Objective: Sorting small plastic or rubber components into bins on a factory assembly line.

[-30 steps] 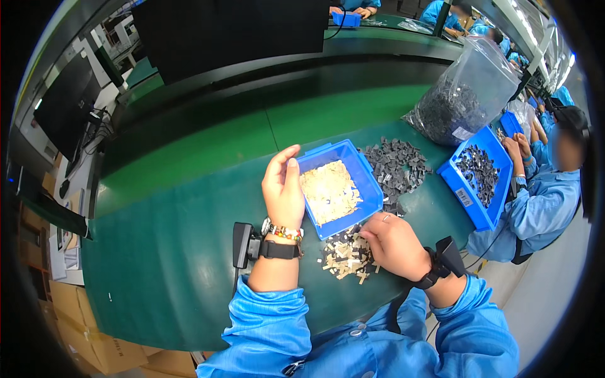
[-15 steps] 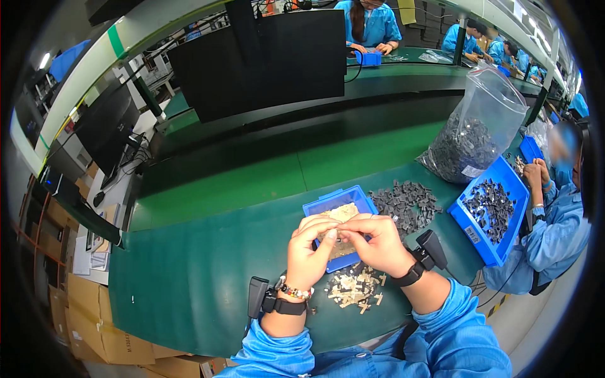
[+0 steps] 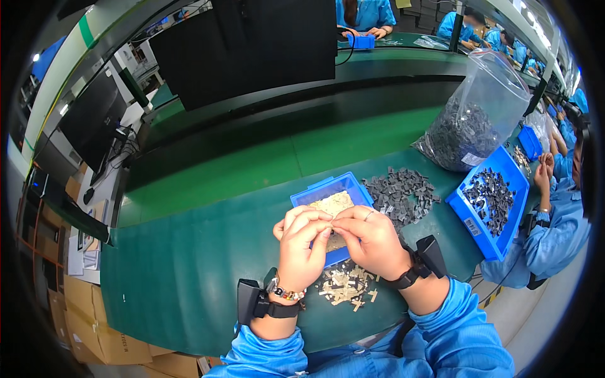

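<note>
Two hands, left hand point(image 3: 302, 255) and right hand point(image 3: 377, 244), meet over one blue tray point(image 3: 337, 257), fingertips pinched together – whether on a piece, and its long axis, I cannot tell. Pale pieces point(image 3: 334, 203) lie beneath, inside. Bodyward: one mixed pile point(image 3: 346, 286). Beyond the right hand, nearer it: one black pile point(image 3: 403, 194). Farther right – one bin point(image 3: 495, 251), one bag point(image 3: 466, 135).

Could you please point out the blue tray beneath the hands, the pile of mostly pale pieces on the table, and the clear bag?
Blue tray point(image 3: 315, 194): head view, on its far wall.
Pile of mostly pale pieces point(image 3: 346, 285): head view, on its middle.
Clear bag point(image 3: 494, 93): head view, on its see-through upper part.
</note>
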